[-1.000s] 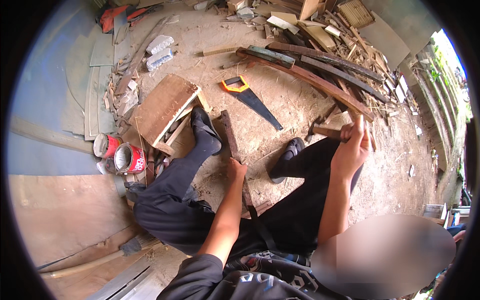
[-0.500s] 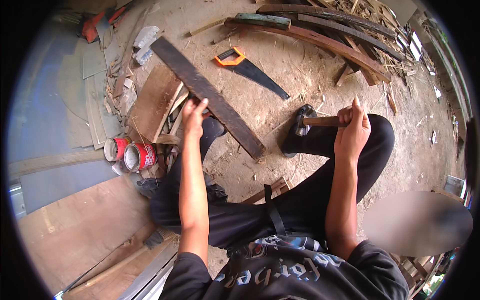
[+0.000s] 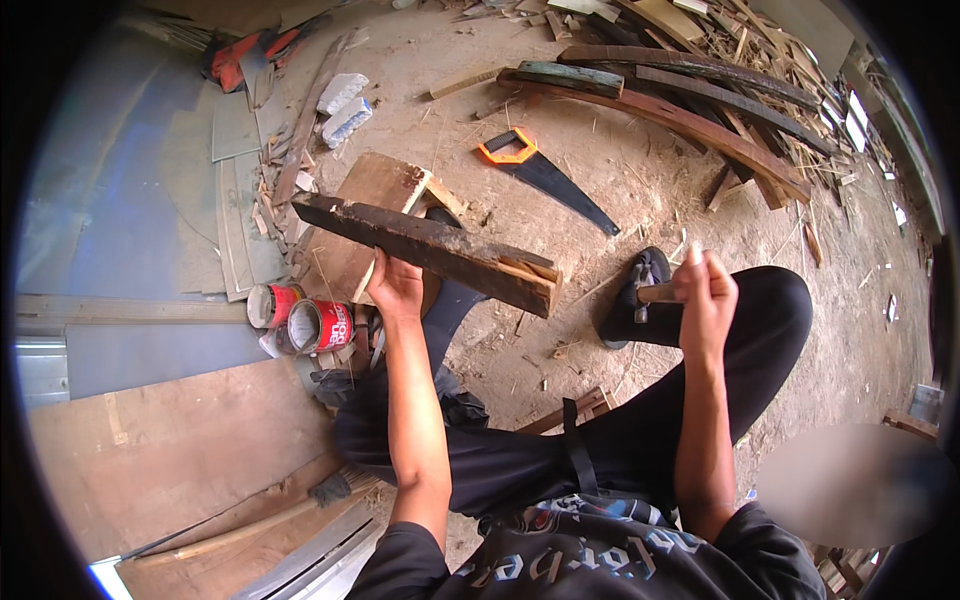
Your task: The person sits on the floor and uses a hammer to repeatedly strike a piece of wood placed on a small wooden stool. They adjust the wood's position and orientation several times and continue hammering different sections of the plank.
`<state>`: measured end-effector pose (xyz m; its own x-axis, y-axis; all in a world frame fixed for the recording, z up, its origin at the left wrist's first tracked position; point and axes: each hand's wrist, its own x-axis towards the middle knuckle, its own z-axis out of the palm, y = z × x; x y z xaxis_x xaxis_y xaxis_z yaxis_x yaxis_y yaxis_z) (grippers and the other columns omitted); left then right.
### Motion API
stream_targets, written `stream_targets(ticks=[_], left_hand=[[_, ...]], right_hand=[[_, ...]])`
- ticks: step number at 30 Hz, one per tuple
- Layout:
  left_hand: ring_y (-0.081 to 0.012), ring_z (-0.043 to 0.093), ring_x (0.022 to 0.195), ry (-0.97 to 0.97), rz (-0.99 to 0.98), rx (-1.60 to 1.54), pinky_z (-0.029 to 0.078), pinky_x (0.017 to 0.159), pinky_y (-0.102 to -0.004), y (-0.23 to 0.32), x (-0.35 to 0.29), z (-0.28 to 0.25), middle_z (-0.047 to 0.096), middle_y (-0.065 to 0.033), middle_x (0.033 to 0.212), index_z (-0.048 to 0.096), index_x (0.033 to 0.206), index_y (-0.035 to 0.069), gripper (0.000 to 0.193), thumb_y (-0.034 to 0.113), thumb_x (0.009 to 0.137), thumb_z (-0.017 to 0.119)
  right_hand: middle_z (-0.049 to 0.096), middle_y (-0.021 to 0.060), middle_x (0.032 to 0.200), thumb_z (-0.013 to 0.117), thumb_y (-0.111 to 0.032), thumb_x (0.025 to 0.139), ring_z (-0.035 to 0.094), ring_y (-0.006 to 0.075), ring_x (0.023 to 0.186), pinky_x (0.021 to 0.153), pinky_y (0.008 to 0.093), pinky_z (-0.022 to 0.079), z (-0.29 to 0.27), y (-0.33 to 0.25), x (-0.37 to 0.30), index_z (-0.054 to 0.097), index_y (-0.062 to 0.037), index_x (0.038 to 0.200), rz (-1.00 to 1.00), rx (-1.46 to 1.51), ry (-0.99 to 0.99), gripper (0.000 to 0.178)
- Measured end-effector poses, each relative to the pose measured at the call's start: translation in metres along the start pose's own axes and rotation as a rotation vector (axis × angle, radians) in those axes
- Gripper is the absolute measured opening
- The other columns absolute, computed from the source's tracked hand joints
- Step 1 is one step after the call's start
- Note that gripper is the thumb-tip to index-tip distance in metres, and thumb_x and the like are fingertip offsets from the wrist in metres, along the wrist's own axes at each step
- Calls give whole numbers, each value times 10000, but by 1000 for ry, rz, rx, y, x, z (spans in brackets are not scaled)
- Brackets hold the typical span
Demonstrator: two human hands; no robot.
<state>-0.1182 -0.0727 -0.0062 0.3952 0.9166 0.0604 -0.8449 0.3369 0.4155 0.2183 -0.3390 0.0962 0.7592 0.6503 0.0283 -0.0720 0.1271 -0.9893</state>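
1. You sit over a bare dirt floor (image 3: 430, 130), with sheet panels (image 3: 120, 225) along its left edge and long beams (image 3: 700, 130) lying near its far right corner.
2. Two red cans (image 3: 334, 325) stand at the floor's left edge, side by side, mouths up. The nearer one's label carries large pale lettering.
3. Its inside looks pale grey; from this angle you can't fairly tell coating from contents.
4. Your dark shirt (image 3: 545, 560) also bears pale, ornate lettering across the chest.
5. Your left hand (image 3: 397, 287) grips the dark plank (image 3: 430, 245) at its lower edge, raised above the floor, partly covering your view of the wooden box (image 3: 385, 182). The plank's right end is split, showing paler wood.
6. Your right hand (image 3: 705, 290) is closed around the handle of a hammer (image 3: 658, 292), its head in front of your right shoe (image 3: 650, 265).
7. An orange-handled saw (image 3: 565, 188) lies flat toward the floor's far edge.
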Motion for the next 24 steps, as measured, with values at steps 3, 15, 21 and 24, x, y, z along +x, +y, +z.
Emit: stream_targets(ticks=[3, 15, 21, 24], left_hand=[[-248, 558, 1288, -58, 27, -58, 412, 1127, -441, -1, -8, -7, 612, -108, 1363, 557, 1351, 24, 361, 153, 1016, 511], [-243, 589, 1247, 1, 37, 135, 450, 1086, -457, -2, -26, 21, 623, -72, 1345, 554, 1370, 81, 400, 164, 979, 586], [-259, 603, 1213, 62, 57, 257, 530, 977, -447, -5, -19, 47, 632, -90, 1310, 533, 1373, 86, 411, 173, 977, 601], [-228, 602, 1173, 107, 72, 409, 580, 856, -415, -10, -12, 67, 634, -82, 1260, 546, 1325, 84, 379, 157, 964, 632]], right_hand=[[540, -53, 746, 760, -280, 865, 499, 41, 710, 616, 211, 401, 20, -6, -19, 647, -21, 1103, 11, -50, -352, 369], [521, -34, 676, 826, -231, 849, 423, 22, 600, 522, 227, 344, 52, 9, -46, 644, 64, 1188, 156, -319, -515, 485], [698, 56, 825, 786, -282, 888, 598, 74, 719, 658, 247, 498, 47, 25, -42, 644, 66, 1219, 195, -233, -403, 501], [639, 4, 737, 775, -284, 898, 535, 40, 642, 570, 226, 434, 48, 29, -38, 626, 45, 1253, 179, -288, -309, 506]])
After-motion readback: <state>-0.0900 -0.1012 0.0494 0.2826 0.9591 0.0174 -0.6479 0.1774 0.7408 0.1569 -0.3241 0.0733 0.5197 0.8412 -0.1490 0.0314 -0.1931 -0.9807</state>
